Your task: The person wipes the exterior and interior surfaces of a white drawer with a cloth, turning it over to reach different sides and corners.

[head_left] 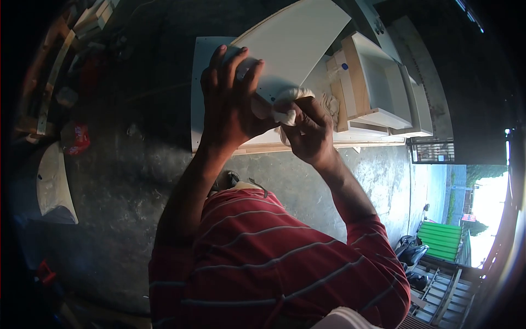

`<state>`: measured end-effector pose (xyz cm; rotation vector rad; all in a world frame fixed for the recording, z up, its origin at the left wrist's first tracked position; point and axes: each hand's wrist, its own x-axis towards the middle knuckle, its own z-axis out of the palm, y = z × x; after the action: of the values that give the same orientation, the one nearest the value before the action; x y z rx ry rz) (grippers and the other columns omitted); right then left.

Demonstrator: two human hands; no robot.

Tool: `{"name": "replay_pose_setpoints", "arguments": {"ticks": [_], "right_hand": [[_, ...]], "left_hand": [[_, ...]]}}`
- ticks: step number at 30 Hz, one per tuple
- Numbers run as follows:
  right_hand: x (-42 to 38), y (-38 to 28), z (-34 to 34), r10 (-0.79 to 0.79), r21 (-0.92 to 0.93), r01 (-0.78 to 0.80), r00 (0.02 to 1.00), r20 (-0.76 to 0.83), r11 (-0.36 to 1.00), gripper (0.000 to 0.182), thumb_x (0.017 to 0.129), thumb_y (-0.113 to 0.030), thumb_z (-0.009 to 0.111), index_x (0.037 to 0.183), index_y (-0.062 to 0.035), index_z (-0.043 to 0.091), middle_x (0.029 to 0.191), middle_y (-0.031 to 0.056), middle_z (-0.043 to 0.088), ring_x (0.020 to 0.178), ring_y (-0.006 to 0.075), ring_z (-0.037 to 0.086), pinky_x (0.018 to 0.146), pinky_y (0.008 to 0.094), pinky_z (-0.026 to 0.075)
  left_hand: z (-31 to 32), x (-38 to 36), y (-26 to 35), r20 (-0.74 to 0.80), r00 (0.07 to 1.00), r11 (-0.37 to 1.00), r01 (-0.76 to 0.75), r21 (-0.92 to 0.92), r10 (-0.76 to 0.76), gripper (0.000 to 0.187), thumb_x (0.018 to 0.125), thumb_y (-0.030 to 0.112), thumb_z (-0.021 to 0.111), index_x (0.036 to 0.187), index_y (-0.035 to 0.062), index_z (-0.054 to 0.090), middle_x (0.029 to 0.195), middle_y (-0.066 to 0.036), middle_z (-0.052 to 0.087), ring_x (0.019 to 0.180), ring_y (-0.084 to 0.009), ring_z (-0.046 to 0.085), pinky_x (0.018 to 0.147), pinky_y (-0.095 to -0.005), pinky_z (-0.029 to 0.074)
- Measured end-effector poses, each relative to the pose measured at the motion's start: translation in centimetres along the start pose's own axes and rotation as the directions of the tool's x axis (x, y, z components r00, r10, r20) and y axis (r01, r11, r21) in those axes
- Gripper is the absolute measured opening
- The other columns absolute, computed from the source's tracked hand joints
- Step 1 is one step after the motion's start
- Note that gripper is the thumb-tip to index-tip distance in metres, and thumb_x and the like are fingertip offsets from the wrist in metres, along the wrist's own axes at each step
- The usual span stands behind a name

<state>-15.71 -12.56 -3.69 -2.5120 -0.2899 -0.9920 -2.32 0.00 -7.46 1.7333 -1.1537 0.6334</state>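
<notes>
Concrete floor (98, 186), grey and scuffed, spreads below you and the low work surface with a white top (197, 120). Over that surface you have a broad, flat white panel (298, 41), its near corner between your hands. To its right stands an open white box with pale wooden edges (383, 71). Your left hand (230, 107) has its fingers spread over the panel's face; you cannot tell from this view whether its thumb grips the edge. Your right hand (311, 129) is closed on a bunched white cloth (300, 94), pinching it against the panel's near corner. A rumpled beige cloth (330, 104) lies between that hand and the box, and a small blue cap (344, 66) shows near the box's wooden edge.
</notes>
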Motion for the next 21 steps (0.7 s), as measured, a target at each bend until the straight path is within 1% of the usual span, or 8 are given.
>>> {"name": "replay_pose_setpoints", "arguments": {"ticks": [4,5,8,10,12,13,16,21], "right_hand": [[1.0,2.3,-0.9,0.226,0.005,-0.226,0.974,0.03,0.974,0.017,0.087,-0.003,0.063,0.103,-0.0018,0.068,0.107,0.0153,0.066,0.086,0.0292,0.068,0.071,0.0347,0.055],[1.5,2.5,-1.0,-0.059,-0.105,0.063,0.997,0.044,0.992,0.015,0.086,0.002,0.063,0.1,0.0004,0.068,0.105,0.0133,0.067,0.085,0.0269,0.069,0.069,0.0336,0.055],[0.9,-0.2,-0.1,0.104,0.175,-0.098,0.994,-0.028,0.98,0.016,0.077,0.008,0.069,0.091,0.001,0.068,0.099,0.0147,0.069,0.087,0.027,0.069,0.072,0.0312,0.054],[1.7,1.6,-1.1,0.023,0.119,-0.028,0.999,0.042,0.992,0.014,0.078,0.005,0.07,0.092,-0.0002,0.07,0.095,0.0113,0.069,0.084,0.0226,0.07,0.07,0.0293,0.054],[2.6,2.6,-1.7,0.13,-0.053,-0.129,0.991,0.029,0.99,0.012,0.079,0.0,0.071,0.091,-0.0022,0.07,0.09,0.01,0.07,0.08,0.0204,0.07,0.068,0.0291,0.054],[2.7,1.6,-1.6,0.441,0.073,-0.436,0.894,-0.079,0.897,0.009,0.079,-0.004,0.073,0.088,-0.0032,0.071,0.087,0.0104,0.069,0.075,0.0199,0.069,0.065,0.0294,0.053],[2.1,0.8,-1.5,0.128,-0.027,-0.128,0.992,-0.008,0.991,0.017,0.079,-0.007,0.074,0.095,-0.0049,0.071,0.086,0.0112,0.068,0.072,0.0274,0.068,0.063,0.0345,0.054],[2.1,1.1,-2.3,0.233,-0.01,-0.233,0.971,0.061,0.972,0.02,0.079,-0.008,0.074,0.098,-0.004,0.07,0.08,0.0136,0.066,0.066,0.0295,0.067,0.059,0.0343,0.053]], "left_hand": [[-0.6,0.1,0.4,0.075,0.996,0.996,0.035,0.086,-0.042,0.091,0.056,0.051,0.086,0.131,0.0111,0.051,0.14,-0.016,0.04,0.137,-0.0448,0.029,0.108,-0.0555,0.029],[-0.8,0.3,0.5,0.082,0.996,0.996,0.039,0.08,-0.046,0.091,0.056,0.05,0.087,0.13,0.0109,0.052,0.14,-0.016,0.04,0.137,-0.0444,0.029,0.108,-0.0552,0.029],[-1.0,0.5,0.6,0.075,0.996,0.997,0.045,0.066,-0.05,0.09,0.054,0.046,0.088,0.129,0.01,0.053,0.139,-0.015,0.041,0.138,-0.0436,0.028,0.109,-0.0547,0.029],[-1.1,0.5,0.6,0.065,0.997,0.998,0.042,0.048,-0.045,0.089,0.054,0.045,0.088,0.128,0.0094,0.054,0.139,-0.015,0.042,0.138,-0.0431,0.028,0.109,-0.0546,0.029],[-1.0,0.4,0.5,0.063,0.997,0.991,0.024,0.135,-0.033,0.086,0.055,0.044,0.087,0.126,0.0086,0.055,0.138,-0.016,0.043,0.138,-0.0427,0.029,0.109,-0.0547,0.029],[-0.9,0.3,0.4,0.062,0.998,0.99,0.019,0.138,-0.027,0.085,0.056,0.046,0.086,0.126,0.0086,0.055,0.138,-0.017,0.043,0.138,-0.0424,0.029,0.109,-0.0546,0.029],[-0.9,0.4,0.7,0.05,0.998,0.993,0.018,0.115,-0.024,0.085,0.057,0.046,0.086,0.126,0.0081,0.055,0.139,-0.017,0.043,0.138,-0.0426,0.03,0.109,-0.0551,0.028],[-0.9,0.5,0.6,0.072,0.997,0.997,0.001,0.074,-0.007,0.088,0.058,0.054,0.085,0.127,0.0084,0.054,0.138,-0.018,0.043,0.137,-0.044,0.029,0.11,-0.0558,0.028]]}}
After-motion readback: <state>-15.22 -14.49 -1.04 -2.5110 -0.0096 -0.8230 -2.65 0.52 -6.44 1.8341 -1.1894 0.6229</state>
